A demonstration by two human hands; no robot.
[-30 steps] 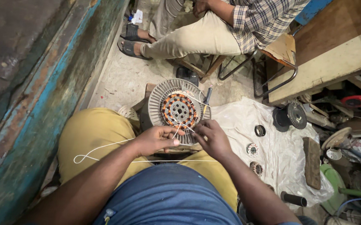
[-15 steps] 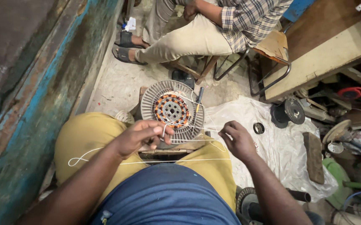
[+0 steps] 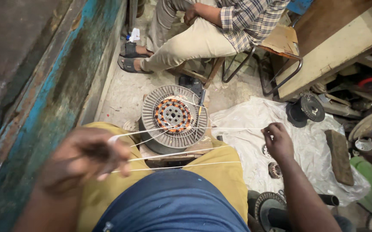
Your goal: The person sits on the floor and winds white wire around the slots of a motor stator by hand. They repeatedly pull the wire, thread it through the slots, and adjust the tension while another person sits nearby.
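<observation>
Over ribbed round stator | both hands' fingers pinching thin white thread, taut.

White string taut over stator

A cramped motor repair workshop: just beyond the hands sits a round finned stator with copper windings. To the right of the right hand, a white sheet on the floor carries bearings, beside wire spools and clutter under a wooden bench.
</observation>
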